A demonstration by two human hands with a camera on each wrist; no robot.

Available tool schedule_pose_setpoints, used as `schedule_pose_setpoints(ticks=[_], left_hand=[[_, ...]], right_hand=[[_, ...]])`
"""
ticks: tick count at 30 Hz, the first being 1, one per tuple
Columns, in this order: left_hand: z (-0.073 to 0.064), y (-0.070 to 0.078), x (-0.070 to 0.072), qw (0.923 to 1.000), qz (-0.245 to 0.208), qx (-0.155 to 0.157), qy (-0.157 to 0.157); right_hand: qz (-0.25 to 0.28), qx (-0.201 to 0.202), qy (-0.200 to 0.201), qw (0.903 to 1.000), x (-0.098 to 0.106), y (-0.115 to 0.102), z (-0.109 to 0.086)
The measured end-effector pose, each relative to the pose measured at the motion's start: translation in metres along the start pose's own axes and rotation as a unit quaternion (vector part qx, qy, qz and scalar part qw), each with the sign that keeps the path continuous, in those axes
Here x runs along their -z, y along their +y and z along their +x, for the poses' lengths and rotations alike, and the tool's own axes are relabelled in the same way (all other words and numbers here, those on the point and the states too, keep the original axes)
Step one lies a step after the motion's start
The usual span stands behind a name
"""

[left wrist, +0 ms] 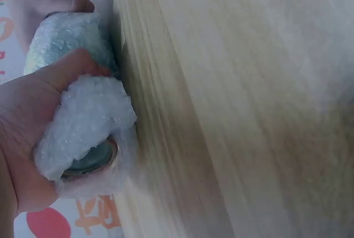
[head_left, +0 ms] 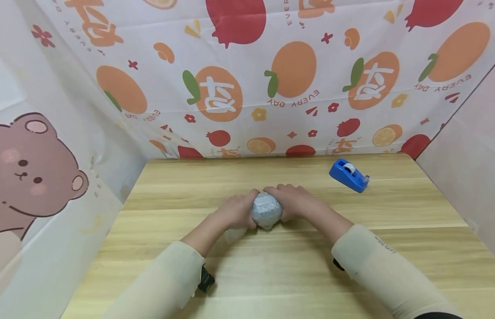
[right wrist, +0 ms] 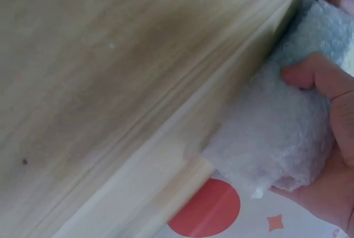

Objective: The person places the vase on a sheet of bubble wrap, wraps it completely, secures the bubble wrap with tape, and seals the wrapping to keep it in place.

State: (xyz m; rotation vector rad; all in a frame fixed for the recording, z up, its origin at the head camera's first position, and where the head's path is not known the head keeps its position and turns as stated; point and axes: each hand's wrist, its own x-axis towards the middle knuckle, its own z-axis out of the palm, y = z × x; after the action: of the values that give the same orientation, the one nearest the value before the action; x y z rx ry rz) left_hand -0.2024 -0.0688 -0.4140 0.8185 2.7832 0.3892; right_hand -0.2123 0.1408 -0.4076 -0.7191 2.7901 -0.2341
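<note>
A bundle in clear bubble wrap (head_left: pixel 266 209) lies on the table between both hands. My left hand (head_left: pixel 238 210) grips its left end, thumb on the near side, and my right hand (head_left: pixel 294 202) grips the right end the same way. In the left wrist view, the wrap gapes at the left end, showing a dark greenish round end with a rim (left wrist: pixel 93 159) inside. The right end of the bubble wrap (right wrist: pixel 276 133) looks folded over and closed in the right wrist view. The rest of the wrapped thing is hidden.
A blue tape dispenser (head_left: pixel 348 175) with a roll of clear tape sits at the back right of the wooden table (head_left: pixel 247 274). A fruit-print cloth (head_left: pixel 247 97) hangs behind the table's far edge, and a bear-print cloth (head_left: pixel 36 168) hangs on the left.
</note>
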Motion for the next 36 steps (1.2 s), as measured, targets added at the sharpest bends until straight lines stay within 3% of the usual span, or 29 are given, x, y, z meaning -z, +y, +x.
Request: schedule_pose_setpoints(ticks=[4, 8, 13, 17, 20, 24, 27, 30, 34, 36], left_hand=[[0.002, -0.007, -0.001, 0.9967, -0.075, 0.019, -0.022], [0.004, -0.011, -0.004, 0.9866, -0.149, 0.035, -0.057], [0.006, -0.011, -0.001, 0.979, -0.182, 0.034, -0.086], [0.009, -0.013, 0.003, 0.9724, -0.207, 0.019, -0.105], [0.012, -0.014, 0.005, 0.9635, -0.228, 0.016, -0.14], [0.013, -0.016, 0.006, 0.9423, -0.273, 0.03, -0.192], [0.011, -0.018, 0.008, 0.9302, -0.299, 0.041, -0.208], [0.008, -0.017, 0.009, 0.9352, -0.288, 0.053, -0.199], [0.002, -0.013, 0.011, 0.9562, -0.238, 0.062, -0.158], [-0.001, -0.009, 0.011, 0.9676, -0.216, 0.044, -0.124]], right_hand=[[-0.081, 0.034, 0.054, 0.9946, -0.002, -0.003, -0.005], [-0.156, 0.071, 0.11, 0.979, -0.009, -0.003, -0.01], [-0.204, 0.097, 0.164, 0.9601, -0.018, -0.001, -0.014], [-0.217, 0.116, 0.188, 0.9509, -0.021, -0.001, -0.016], [-0.215, 0.118, 0.187, 0.9513, -0.022, -0.001, -0.016], [-0.192, 0.112, 0.176, 0.959, -0.022, -0.001, -0.013], [-0.164, 0.112, 0.169, 0.9654, -0.023, -0.002, -0.011], [-0.144, 0.11, 0.159, 0.9706, -0.022, -0.002, -0.008], [-0.122, 0.096, 0.125, 0.9799, -0.019, -0.002, -0.006], [-0.108, 0.085, 0.1, 0.9855, -0.016, -0.002, -0.005]])
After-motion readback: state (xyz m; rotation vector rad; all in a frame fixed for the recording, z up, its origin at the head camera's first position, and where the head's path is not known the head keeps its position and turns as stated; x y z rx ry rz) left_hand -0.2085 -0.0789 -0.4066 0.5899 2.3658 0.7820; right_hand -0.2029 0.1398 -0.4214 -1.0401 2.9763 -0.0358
